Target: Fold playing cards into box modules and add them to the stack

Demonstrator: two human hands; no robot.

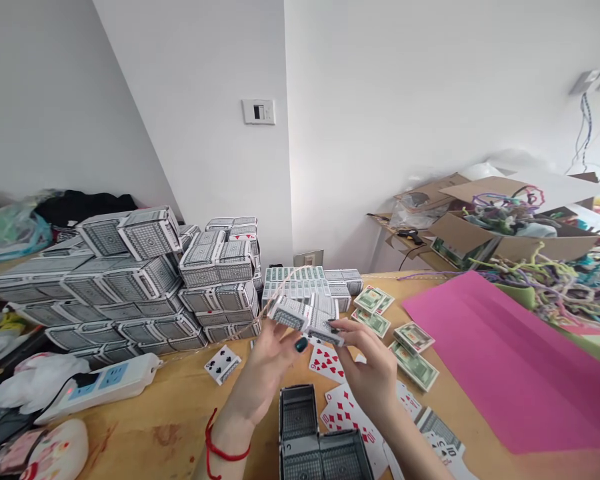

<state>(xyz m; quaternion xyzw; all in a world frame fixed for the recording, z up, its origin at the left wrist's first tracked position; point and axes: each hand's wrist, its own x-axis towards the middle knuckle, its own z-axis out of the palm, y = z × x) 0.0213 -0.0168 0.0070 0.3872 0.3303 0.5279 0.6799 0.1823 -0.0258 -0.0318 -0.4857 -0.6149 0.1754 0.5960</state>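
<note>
The left hand (266, 373) and right hand (373, 365) hold a playing-card block (323, 328) above the worktop (150, 397).
The left curls around one end; the right pinches the other, both nearly closed. Squeezing softly should keep the cards from squashing. An open cardboard box (535, 249) holds tangled fuzzy strings (515, 215).

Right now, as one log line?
left hand: holds folded-card block | right hand: grips same block | below in view: open-topped card assembly | at right: pink sheet

Pale walls (430, 100), white switch plate (259, 112), wooden table (180, 390)
</note>
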